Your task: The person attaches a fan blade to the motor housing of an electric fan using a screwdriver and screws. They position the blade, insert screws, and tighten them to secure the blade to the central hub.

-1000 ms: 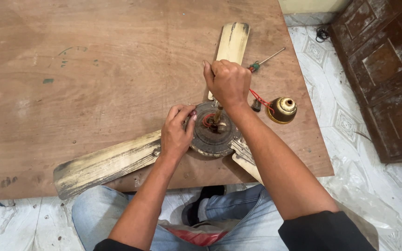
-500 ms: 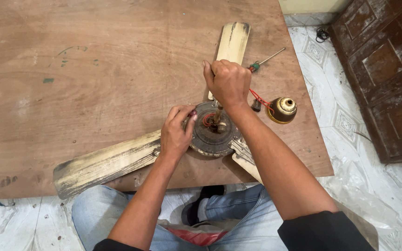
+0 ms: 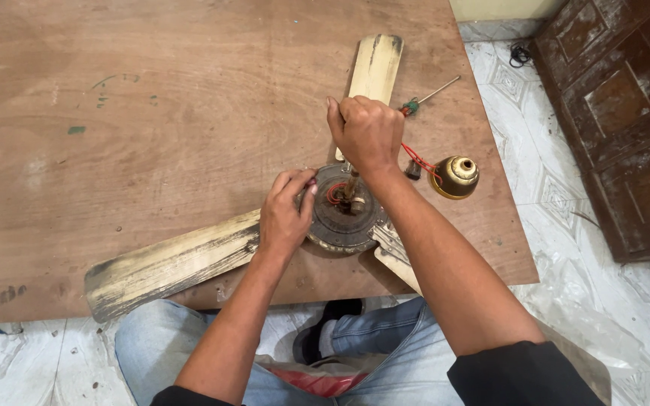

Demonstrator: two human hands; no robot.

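left hand [image 3: 286, 218] steadies the fan motor [image 3: 344, 214], fingers curled on its rim – right hand [image 3: 366, 134] is fisted round the shaft [image 3: 352, 184]; loosening looks underway – next needs firm twisting

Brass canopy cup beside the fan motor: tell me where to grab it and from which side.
Grip the brass canopy cup around its round body, coming from the right, the table's open edge. It lies tipped on its side with red wires entering on its left toward the right hand and the fan motor, so the left side looks crowded. Lift gently; the wires probably tether it.
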